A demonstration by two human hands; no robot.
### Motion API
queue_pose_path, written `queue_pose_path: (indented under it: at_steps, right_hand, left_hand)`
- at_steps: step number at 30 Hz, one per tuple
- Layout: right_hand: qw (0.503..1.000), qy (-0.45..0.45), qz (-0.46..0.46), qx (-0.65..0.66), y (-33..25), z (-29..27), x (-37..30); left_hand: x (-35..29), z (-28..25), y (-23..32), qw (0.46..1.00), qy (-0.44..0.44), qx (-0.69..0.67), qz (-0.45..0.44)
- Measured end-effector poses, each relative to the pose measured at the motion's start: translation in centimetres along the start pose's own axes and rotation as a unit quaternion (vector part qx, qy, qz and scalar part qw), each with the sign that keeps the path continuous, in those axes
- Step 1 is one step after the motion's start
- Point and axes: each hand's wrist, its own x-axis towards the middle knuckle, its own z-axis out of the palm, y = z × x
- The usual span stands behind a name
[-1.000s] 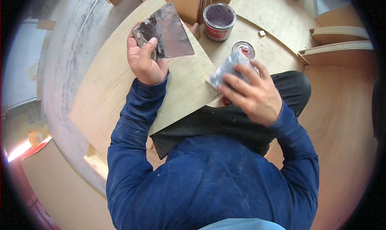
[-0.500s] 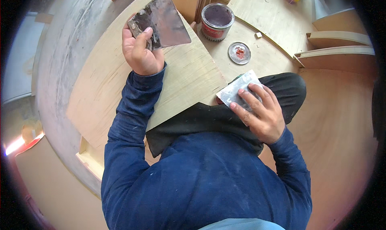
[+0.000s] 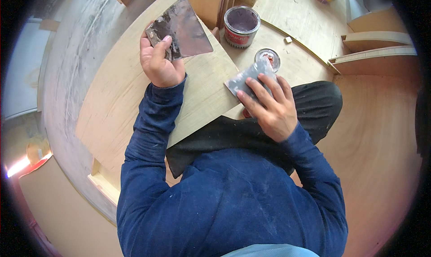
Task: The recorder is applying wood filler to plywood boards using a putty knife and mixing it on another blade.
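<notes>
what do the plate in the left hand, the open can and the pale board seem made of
Plate: probably metal, smooth and shiny where bare, its face reflective; dark smears cover part.
Open can: likely metal, given its bright rim; red and dark colouring outside.
Pale board: plywood or solid wood, it seems, apparently unvarnished, with grain streaks and little sheen.

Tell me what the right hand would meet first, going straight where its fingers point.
Past its grey scraper, the right hand would likely meet the plywood board, or pass above it; depth is unclear.
</notes>
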Motion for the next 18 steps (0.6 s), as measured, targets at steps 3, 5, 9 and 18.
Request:
queue_pose_path:
  at_steps: [3, 5, 9, 18]
  right_hand:
    - [0.999, 0.029, -0.003, 0.015, 0.9, 1.1, 2.3]
    - [0.998, 0.043, 0.000, 0.051, 2.0, 0.5, 4.1]
    - [0.957, 0.146, 0.077, 0.238, 4.9, 0.2, 6.6]
    - [0.997, 0.017, -0.067, 0.044, 6.5, -0.5, 8.9]
  left_hand:
    - [0.0, -0.1, -0.1, 1.000, 0.002, -0.022, 0.002]
    - [0.0, 0.1, 0.1, 0.999, 0.004, -0.046, 0.015]
    - [-0.1, -0.2, -0.4, 0.991, 0.014, -0.134, 0.018]
    - [-0.2, 0.6, -1.1, 0.983, 0.065, -0.174, -0.003]
